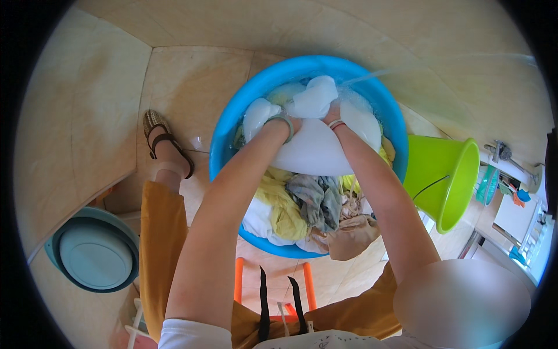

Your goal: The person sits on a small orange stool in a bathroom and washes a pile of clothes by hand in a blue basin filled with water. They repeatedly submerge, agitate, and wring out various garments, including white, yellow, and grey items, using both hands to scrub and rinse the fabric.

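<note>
Both my arms reach into a round blue tub [220,125] of water and laundry. My left hand [295,124], with a pale green bangle at its wrist, is closed on a white cloth [312,150] that puffs up in a smooth bulge. Beside it my right hand [334,111], with thin bands at the wrist, grips the same cloth. Folds and water hide most of my fingers. Further white lumps of cloth swell up around both hands. Nearer to me lie a yellow garment [288,215], a grey garment [317,200] and a beige garment [347,237].
A thin water stream [372,74] enters the tub from the upper right. A lime green bucket [427,180] lies tilted against the tub's right side. Grey-blue basins [96,259] sit at the lower left. Orange stool legs [309,285] show below the tub. A metal tap [501,151] is on the right.
</note>
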A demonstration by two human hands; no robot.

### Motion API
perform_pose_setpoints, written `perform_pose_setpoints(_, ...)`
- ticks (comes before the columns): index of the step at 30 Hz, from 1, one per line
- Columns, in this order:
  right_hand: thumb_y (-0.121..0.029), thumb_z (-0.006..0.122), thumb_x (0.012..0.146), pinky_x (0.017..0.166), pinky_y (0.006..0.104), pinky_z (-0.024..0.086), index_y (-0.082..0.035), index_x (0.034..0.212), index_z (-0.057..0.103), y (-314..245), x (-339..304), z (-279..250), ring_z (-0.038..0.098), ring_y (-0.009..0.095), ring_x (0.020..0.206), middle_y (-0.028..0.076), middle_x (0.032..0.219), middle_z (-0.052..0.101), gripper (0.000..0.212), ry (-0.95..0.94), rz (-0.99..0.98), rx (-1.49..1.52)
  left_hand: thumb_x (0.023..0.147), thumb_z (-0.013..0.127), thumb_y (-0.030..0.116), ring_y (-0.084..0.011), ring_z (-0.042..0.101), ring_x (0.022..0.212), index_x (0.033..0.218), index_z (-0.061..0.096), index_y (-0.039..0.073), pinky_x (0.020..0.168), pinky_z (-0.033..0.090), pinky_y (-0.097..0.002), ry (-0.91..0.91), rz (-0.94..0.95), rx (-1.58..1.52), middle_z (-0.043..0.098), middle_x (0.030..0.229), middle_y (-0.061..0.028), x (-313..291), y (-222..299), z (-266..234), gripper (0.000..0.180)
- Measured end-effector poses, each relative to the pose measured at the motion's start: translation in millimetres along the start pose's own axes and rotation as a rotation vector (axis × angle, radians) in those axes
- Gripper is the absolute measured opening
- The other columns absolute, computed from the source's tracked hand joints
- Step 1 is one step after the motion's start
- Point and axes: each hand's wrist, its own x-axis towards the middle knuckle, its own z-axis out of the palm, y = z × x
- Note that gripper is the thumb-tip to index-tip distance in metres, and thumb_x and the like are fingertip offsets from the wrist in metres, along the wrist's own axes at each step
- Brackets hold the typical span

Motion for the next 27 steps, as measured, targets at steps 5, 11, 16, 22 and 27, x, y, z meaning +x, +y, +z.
perform_pose_setpoints(5, -0.042, 0.053, 0.087, 0.108, 0.0463, 0.027, -0.009, 0.13, 0.05, 44.5, 13.8, 42.1, 0.04, 0.033, 0.127, 0.014, 0.131, 0.051, 0.054, 0.291, -0.123, 0.174, 0.093, 0.044, 0.027, -0.0353, 0.048, 0.12, 0.128, 0.053, 0.017, 0.103, 0.035, -0.0425, -0.022, 0.092, -0.149, 0.051, 0.131, -0.0162, 22.6, 8.4, 0.3, 0.038)
perform_pose_setpoints(11, -0.033, 0.054, 0.089, 0.102, 0.0451, 0.037, -0.01, 0.119, 0.059, -36.3, -7.9, -30.9, 0.05, 0.035, 0.118, 0.016, 0.122, 0.058, 0.039, 0.041, -0.03, -0.214, 0.093, 0.044, 0.025, -0.0346, 0.051, 0.117, 0.128, 0.054, 0.014, 0.1, 0.038, -0.0391, -0.074, 0.067, -0.175, 0.053, 0.128, -0.0177, 4.3, -0.8, -13.6, 0.038)
perform_pose_setpoints(16, -0.029, 0.055, 0.09, 0.089, 0.0406, 0.047, -0.006, 0.114, 0.062, -19.7, -71.8, -115.1, 0.059, 0.035, 0.104, 0.021, 0.108, 0.064, 0.034, 0.048, -0.15, 0.231, 0.091, 0.049, 0.026, -0.0348, 0.058, 0.107, 0.122, 0.059, 0.015, 0.093, 0.045, -0.0386, -0.096, 0.201, 0.338, 0.059, 0.12, -0.0181, -35.5, 24.4, -16.3, 0.034)
perform_pose_setpoints(22, -0.024, 0.051, 0.093, 0.074, 0.0401, 0.053, -0.002, 0.113, 0.058, -31.2, -177.8, -254.7, 0.063, 0.035, 0.09, 0.021, 0.106, 0.063, 0.03, 0.393, -0.325, 0.029, 0.093, 0.047, 0.018, -0.0344, 0.061, 0.096, 0.117, 0.06, 0.015, 0.086, 0.048, -0.0399, 0.025, 0.383, 0.297, 0.064, 0.106, -0.0165, -154.3, 163.3, -127.9, 0.027)
perform_pose_setpoints(27, -0.024, 0.043, 0.099, 0.085, 0.0408, 0.054, 0.003, 0.119, 0.051, -108.8, -238.2, -349.8, 0.062, 0.027, 0.101, 0.016, 0.12, 0.059, 0.035, 0.272, -0.437, 1.137, 0.096, 0.048, 0.027, -0.0153, 0.061, 0.086, 0.117, 0.058, 0.009, 0.07, 0.054, -0.0275, 0.129, 0.505, -0.131, 0.063, 0.09, -0.0043, -219.9, 224.8, -216.3, 0.029)
